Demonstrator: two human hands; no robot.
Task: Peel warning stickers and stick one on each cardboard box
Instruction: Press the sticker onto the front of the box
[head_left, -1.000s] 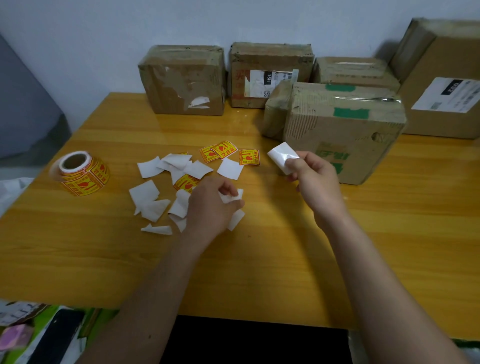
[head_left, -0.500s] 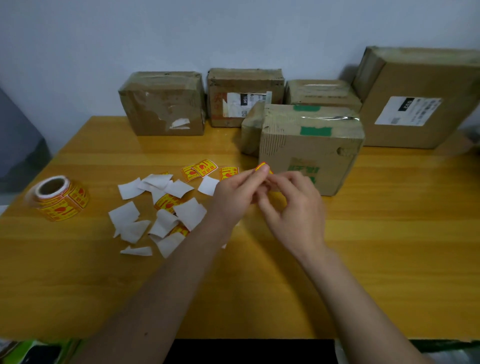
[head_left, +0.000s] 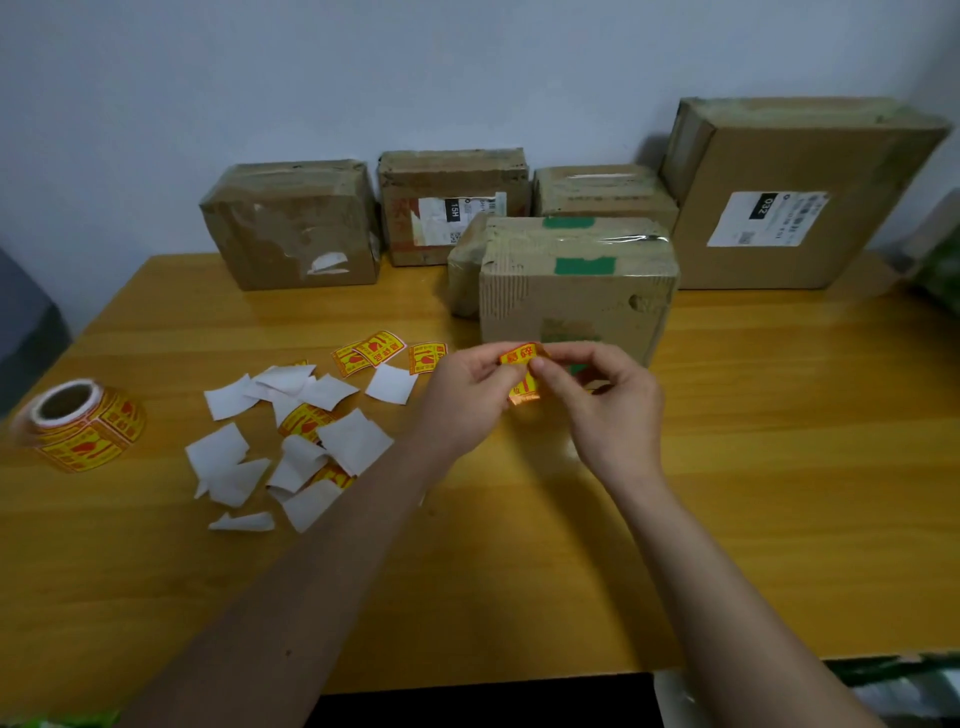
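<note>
Both hands pinch one yellow-and-red warning sticker just in front of the nearest cardboard box, which has green tape on top. My left hand grips the sticker's left edge and my right hand its right side; the sticker bends over between them. Several more cardboard boxes line the wall: a plain one, one with a torn label, a low one and a large one with a white label. A sticker roll lies far left.
White backing scraps and a few loose stickers litter the wooden table left of my hands. The wall stands right behind the boxes. The table's front edge runs along the bottom of the view.
My left hand left the scrap pile and joined my right hand. The white piece held up a second ago now shows its yellow printed face, held by both hands.
</note>
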